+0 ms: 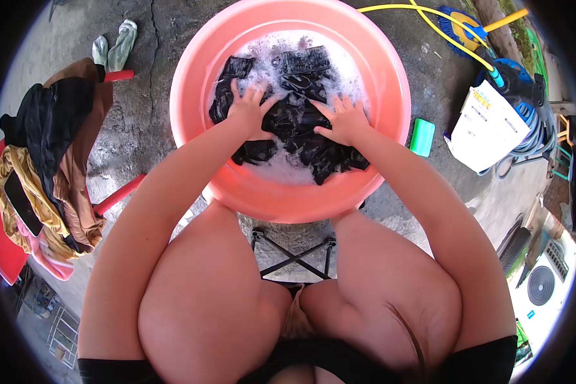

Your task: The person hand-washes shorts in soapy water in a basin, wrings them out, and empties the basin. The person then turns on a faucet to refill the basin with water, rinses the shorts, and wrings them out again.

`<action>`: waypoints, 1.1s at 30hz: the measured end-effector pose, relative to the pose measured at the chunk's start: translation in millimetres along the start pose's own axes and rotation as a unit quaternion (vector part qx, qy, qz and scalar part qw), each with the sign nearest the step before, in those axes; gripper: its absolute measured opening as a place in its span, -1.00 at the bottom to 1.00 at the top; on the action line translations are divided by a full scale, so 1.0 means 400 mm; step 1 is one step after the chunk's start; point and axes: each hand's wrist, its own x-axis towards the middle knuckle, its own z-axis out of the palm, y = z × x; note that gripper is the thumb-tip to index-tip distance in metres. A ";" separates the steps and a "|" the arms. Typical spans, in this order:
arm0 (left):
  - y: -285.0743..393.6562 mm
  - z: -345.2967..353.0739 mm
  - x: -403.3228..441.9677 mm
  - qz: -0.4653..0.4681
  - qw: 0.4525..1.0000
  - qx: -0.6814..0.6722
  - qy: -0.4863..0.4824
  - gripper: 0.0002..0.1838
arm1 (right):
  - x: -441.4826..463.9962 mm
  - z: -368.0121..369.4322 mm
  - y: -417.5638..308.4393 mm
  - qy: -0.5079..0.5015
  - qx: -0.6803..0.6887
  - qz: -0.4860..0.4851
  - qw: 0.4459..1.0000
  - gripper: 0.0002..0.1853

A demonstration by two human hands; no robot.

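From the basin, a pile of clothes [38, 121] lies at nine o'clock, and pale socks [123, 48] at ten. The pink basin [288, 206] holds black cloth [292, 120] in white suds [354, 72]; folds make it hard to tell if it is one garment or several. The left hand [248, 115], toward nine o'clock, touches the cloth with fingers spread wide. The right hand [347, 121], toward three, is also spread wide on it. Just past the rim at three sits a green block [422, 137]; farther out, a brush [462, 31] at two.
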 end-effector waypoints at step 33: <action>-0.113 -0.054 -0.096 0.148 0.929 -0.207 0.270 -0.84 | -0.027 -0.105 0.051 0.229 0.387 -0.158 0.879 -0.46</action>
